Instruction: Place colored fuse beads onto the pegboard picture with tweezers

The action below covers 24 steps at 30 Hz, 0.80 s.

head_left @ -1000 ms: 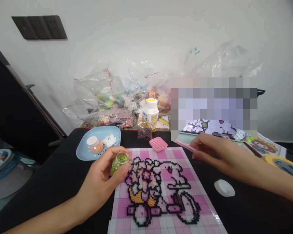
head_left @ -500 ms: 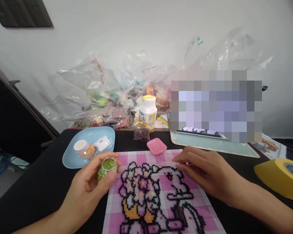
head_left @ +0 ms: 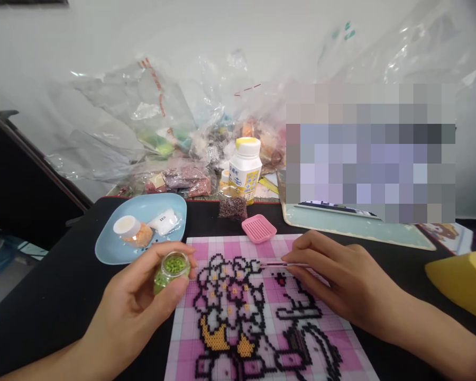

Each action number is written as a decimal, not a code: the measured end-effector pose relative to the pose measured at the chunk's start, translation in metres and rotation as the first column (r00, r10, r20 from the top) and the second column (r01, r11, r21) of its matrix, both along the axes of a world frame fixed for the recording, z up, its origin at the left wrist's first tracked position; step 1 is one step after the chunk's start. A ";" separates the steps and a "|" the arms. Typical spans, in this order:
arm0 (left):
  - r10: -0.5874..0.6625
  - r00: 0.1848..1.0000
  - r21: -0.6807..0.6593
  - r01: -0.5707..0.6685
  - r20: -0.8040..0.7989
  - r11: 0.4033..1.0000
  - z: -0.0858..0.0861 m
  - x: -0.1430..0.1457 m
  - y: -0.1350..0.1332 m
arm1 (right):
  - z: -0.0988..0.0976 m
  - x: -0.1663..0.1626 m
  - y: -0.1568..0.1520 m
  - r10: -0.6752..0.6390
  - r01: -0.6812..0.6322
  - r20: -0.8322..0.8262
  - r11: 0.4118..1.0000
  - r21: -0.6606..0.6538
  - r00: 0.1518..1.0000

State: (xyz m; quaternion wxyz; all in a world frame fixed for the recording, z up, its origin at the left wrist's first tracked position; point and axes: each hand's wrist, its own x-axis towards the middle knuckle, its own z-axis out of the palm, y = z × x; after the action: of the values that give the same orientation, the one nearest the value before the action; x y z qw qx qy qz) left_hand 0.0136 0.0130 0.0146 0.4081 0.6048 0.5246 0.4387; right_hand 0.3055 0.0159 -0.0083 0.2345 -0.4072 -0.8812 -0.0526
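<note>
My left hand (head_left: 143, 307) is wrapped around a small glass jar (head_left: 175, 270) of green beads, its open mouth tilted up. Pinched in my right hand (head_left: 333, 275) is a thin pink pen-like tool (head_left: 273, 264) pointing left. Its tip is at the upper right of a flower outline in black beads, by a small green spot. The bead picture (head_left: 234, 291) lies on a pegboard over a pink and white checked sheet (head_left: 178, 352). Black outlines, yellow flower centres and patches of orange-yellow beads show on it. My right hand covers part of the picture.
Behind the sheet are a pink ridged tray (head_left: 259, 228), a bag of dark beads (head_left: 232, 205) and a white bottle (head_left: 245, 169). A blue plate (head_left: 103, 248) holds a lidded jar and white packet. Yellow tape (head_left: 462, 283) lies right; plastic bags (head_left: 174, 174) line the wall.
The view has tilted down and come slightly closer. The pink tool's tip has shifted a little within the flower outline's upper right. My left hand keeps the jar in about the same place.
</note>
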 end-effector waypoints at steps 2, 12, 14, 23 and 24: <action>-0.002 1.000 0.002 0.002 -0.008 1.000 0.000 0.000 0.000 | 0.000 0.000 0.000 0.000 0.000 0.005 1.000 -0.003 1.000; 0.000 1.000 0.022 0.000 -0.008 1.000 -0.001 0.001 0.000 | 0.000 0.000 0.002 0.003 -0.004 0.013 1.000 0.005 1.000; -0.003 1.000 0.021 0.003 -0.011 1.000 -0.001 0.001 0.000 | 0.000 0.000 0.001 0.005 -0.005 0.011 1.000 0.002 1.000; -0.005 0.999 0.020 0.006 -0.035 1.000 0.001 0.002 0.000 | 0.001 -0.002 0.002 0.006 -0.006 -0.012 1.000 -0.014 1.000; -0.007 0.999 0.019 0.008 -0.038 1.000 0.001 0.002 0.000 | 0.000 -0.002 0.002 0.007 -0.007 -0.009 1.000 -0.019 1.000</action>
State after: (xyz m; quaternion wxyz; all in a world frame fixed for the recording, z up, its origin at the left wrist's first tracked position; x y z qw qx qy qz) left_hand 0.0153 0.0129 0.0159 0.3937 0.6189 0.5258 0.4307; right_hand 0.3033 0.0184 -0.0080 0.2348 -0.4066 -0.8819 -0.0418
